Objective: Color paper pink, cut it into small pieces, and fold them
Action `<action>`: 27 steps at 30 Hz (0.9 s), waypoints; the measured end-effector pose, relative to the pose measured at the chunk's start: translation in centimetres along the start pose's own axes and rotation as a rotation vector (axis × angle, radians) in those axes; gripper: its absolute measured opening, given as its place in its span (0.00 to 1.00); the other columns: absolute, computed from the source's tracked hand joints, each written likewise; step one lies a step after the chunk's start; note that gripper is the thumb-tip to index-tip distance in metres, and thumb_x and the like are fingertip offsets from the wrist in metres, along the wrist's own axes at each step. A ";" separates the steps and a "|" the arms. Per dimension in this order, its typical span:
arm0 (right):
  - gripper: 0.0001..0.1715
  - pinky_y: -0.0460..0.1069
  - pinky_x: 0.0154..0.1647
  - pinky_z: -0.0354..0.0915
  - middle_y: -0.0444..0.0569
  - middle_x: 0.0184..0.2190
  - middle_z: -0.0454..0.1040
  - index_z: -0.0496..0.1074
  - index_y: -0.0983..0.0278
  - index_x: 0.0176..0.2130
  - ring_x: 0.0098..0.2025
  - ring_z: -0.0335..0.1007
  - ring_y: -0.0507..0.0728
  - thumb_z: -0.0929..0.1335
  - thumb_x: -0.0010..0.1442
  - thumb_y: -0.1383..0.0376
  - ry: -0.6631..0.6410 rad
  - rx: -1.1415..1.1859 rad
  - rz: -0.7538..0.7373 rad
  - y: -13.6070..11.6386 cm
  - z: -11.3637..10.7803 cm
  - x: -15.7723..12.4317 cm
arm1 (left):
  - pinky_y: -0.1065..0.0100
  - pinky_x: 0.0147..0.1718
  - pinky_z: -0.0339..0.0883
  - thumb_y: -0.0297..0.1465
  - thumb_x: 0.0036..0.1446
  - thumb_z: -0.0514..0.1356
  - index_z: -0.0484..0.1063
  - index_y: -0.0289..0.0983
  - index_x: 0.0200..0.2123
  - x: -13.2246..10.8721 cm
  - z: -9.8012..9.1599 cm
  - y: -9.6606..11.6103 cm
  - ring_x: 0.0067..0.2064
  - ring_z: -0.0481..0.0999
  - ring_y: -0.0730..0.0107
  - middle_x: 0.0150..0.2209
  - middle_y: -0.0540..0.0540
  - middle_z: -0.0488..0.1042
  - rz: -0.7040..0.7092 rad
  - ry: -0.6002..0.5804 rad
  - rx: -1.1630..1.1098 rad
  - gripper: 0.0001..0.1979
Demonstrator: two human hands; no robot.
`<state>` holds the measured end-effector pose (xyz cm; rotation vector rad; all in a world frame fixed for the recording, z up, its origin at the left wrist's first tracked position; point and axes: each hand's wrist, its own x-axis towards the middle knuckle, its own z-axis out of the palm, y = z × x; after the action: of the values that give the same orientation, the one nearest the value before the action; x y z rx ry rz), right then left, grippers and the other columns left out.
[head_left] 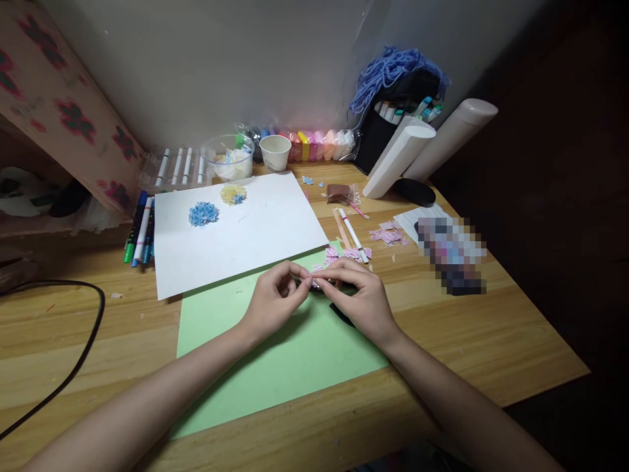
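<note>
My left hand (280, 292) and my right hand (361, 292) meet fingertip to fingertip above a light green sheet (236, 354). Both are closed in a pinch on a small pink paper scrap (316, 282), mostly hidden by the fingers. Just behind them lie pink striped paper scraps (351, 254). Under my right hand, part of a black object (341, 313) shows. A white sheet (246, 242) overlaps the green one and carries a blue clump of paper bits (203, 214) and a yellow clump (232, 194) with some blue.
A white marker (352, 233) and a bagged brown block (340, 193) lie beyond my right hand. Behind stand a paper cup (276, 153), a clear bowl (227, 160) and white cylinders (400, 160). More pink scraps (388, 235) are rightward; a black cable (95, 328) is left.
</note>
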<state>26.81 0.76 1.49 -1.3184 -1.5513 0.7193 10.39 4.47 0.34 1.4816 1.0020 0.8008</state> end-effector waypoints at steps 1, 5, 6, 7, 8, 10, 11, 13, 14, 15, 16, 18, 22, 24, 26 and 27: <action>0.08 0.48 0.34 0.64 0.46 0.30 0.74 0.79 0.61 0.37 0.34 0.68 0.53 0.70 0.58 0.69 0.000 0.001 0.000 0.0 0.0 0.0 | 0.74 0.20 0.50 0.37 0.57 0.60 0.70 0.34 0.33 0.0 0.0 0.0 0.21 0.56 0.78 0.19 0.55 0.60 0.001 0.000 -0.001 0.11; 0.08 0.49 0.34 0.64 0.46 0.29 0.74 0.79 0.61 0.37 0.33 0.68 0.53 0.70 0.58 0.69 -0.004 0.000 0.001 -0.1 0.0 0.0 | 0.74 0.20 0.50 0.37 0.57 0.59 0.70 0.34 0.32 -0.1 -0.1 0.1 0.21 0.56 0.79 0.20 0.54 0.61 -0.001 0.001 -0.009 0.11; 0.08 0.49 0.33 0.64 0.46 0.29 0.73 0.80 0.60 0.37 0.33 0.68 0.53 0.70 0.57 0.69 -0.002 -0.001 0.002 -0.1 0.0 0.0 | 0.74 0.21 0.50 0.37 0.57 0.60 0.70 0.34 0.32 -0.1 -0.1 0.1 0.21 0.56 0.78 0.20 0.54 0.61 0.000 0.000 -0.013 0.10; 0.08 0.49 0.33 0.64 0.46 0.29 0.73 0.80 0.60 0.36 0.33 0.68 0.53 0.70 0.57 0.69 -0.001 -0.001 0.003 -0.2 0.0 0.0 | 0.74 0.21 0.51 0.36 0.57 0.60 0.70 0.34 0.32 -0.1 0.0 0.1 0.22 0.56 0.78 0.21 0.54 0.62 0.000 0.000 -0.016 0.10; 0.07 0.49 0.32 0.64 0.46 0.29 0.73 0.80 0.60 0.36 0.33 0.68 0.53 0.70 0.57 0.69 0.002 -0.002 0.003 -0.2 0.0 0.0 | 0.74 0.21 0.51 0.36 0.57 0.60 0.70 0.34 0.32 -0.1 0.0 0.1 0.22 0.57 0.78 0.21 0.53 0.62 0.000 -0.002 -0.019 0.10; 0.07 0.48 0.31 0.64 0.47 0.29 0.73 0.80 0.60 0.36 0.32 0.68 0.53 0.70 0.57 0.69 0.007 -0.002 0.003 -0.3 0.0 0.1 | 0.74 0.21 0.51 0.36 0.57 0.59 0.70 0.34 0.32 0.0 0.1 0.1 0.22 0.57 0.78 0.22 0.53 0.62 -0.003 0.000 -0.017 0.10; 0.07 0.48 0.31 0.64 0.47 0.28 0.73 0.80 0.60 0.36 0.31 0.68 0.53 0.70 0.56 0.69 0.007 -0.001 0.002 -0.3 0.0 0.1 | 0.74 0.21 0.51 0.36 0.57 0.59 0.70 0.34 0.32 0.0 0.1 0.1 0.22 0.57 0.78 0.21 0.53 0.62 -0.005 0.001 -0.013 0.10; 0.07 0.48 0.31 0.64 0.46 0.28 0.73 0.80 0.60 0.35 0.31 0.68 0.53 0.70 0.56 0.69 0.006 -0.004 0.001 -0.3 0.0 0.1 | 0.74 0.21 0.51 0.36 0.57 0.59 0.70 0.34 0.32 0.0 0.1 0.2 0.22 0.57 0.78 0.21 0.53 0.62 -0.008 0.003 -0.006 0.10; 0.07 0.48 0.31 0.64 0.46 0.28 0.73 0.80 0.60 0.35 0.31 0.68 0.53 0.70 0.56 0.69 0.006 -0.007 0.001 -0.3 0.0 0.2 | 0.74 0.21 0.51 0.36 0.57 0.59 0.70 0.34 0.32 0.0 0.1 0.2 0.22 0.57 0.78 0.21 0.53 0.62 -0.008 0.001 -0.003 0.10; 0.07 0.48 0.31 0.64 0.46 0.28 0.73 0.80 0.61 0.35 0.31 0.68 0.53 0.70 0.56 0.69 0.005 -0.009 0.002 -0.3 0.0 0.2 | 0.74 0.21 0.51 0.36 0.57 0.59 0.70 0.34 0.32 0.0 0.0 0.3 0.22 0.57 0.78 0.21 0.53 0.62 -0.008 -0.001 -0.001 0.10; 0.07 0.48 0.31 0.64 0.46 0.28 0.73 0.80 0.61 0.36 0.31 0.68 0.53 0.70 0.56 0.69 0.003 -0.011 0.001 -0.3 0.0 0.2 | 0.74 0.21 0.51 0.36 0.57 0.59 0.70 0.34 0.32 -0.1 0.0 0.3 0.22 0.57 0.78 0.21 0.53 0.62 -0.007 -0.002 0.000 0.10; 0.07 0.48 0.31 0.64 0.46 0.28 0.73 0.80 0.61 0.36 0.31 0.68 0.53 0.70 0.56 0.69 0.004 -0.011 -0.001 -0.2 0.0 0.1 | 0.74 0.21 0.52 0.36 0.57 0.59 0.70 0.34 0.32 -0.1 0.0 0.3 0.22 0.57 0.78 0.21 0.53 0.62 -0.004 -0.006 0.005 0.10; 0.06 0.48 0.32 0.64 0.46 0.28 0.73 0.79 0.61 0.34 0.32 0.68 0.53 0.70 0.56 0.69 0.018 -0.014 -0.005 -0.2 0.0 0.0 | 0.74 0.21 0.52 0.36 0.57 0.59 0.70 0.34 0.32 -0.1 0.0 0.4 0.22 0.57 0.78 0.21 0.53 0.62 0.003 -0.008 0.021 0.10; 0.05 0.49 0.33 0.65 0.46 0.28 0.74 0.79 0.61 0.34 0.33 0.69 0.54 0.71 0.56 0.69 0.024 -0.021 -0.002 -0.2 0.1 0.0 | 0.74 0.21 0.51 0.35 0.57 0.59 0.70 0.34 0.31 0.0 0.0 0.4 0.22 0.57 0.78 0.21 0.53 0.62 0.004 -0.008 0.025 0.09; 0.05 0.49 0.33 0.65 0.46 0.28 0.74 0.79 0.61 0.33 0.33 0.69 0.54 0.71 0.56 0.69 0.025 -0.025 0.004 -0.2 0.1 0.0 | 0.74 0.21 0.51 0.35 0.57 0.59 0.70 0.34 0.31 0.0 0.1 0.5 0.22 0.57 0.78 0.21 0.53 0.62 0.003 -0.009 0.027 0.10; 0.05 0.49 0.33 0.65 0.47 0.28 0.74 0.79 0.61 0.33 0.33 0.69 0.54 0.70 0.56 0.69 0.022 -0.027 0.007 -0.2 0.1 0.0 | 0.74 0.21 0.51 0.35 0.57 0.59 0.70 0.34 0.31 0.0 0.1 0.5 0.22 0.57 0.78 0.20 0.54 0.61 0.001 -0.008 0.027 0.10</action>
<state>26.63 0.76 1.59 -1.3480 -1.5444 0.6884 10.54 4.46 0.85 1.5074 1.0094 0.7841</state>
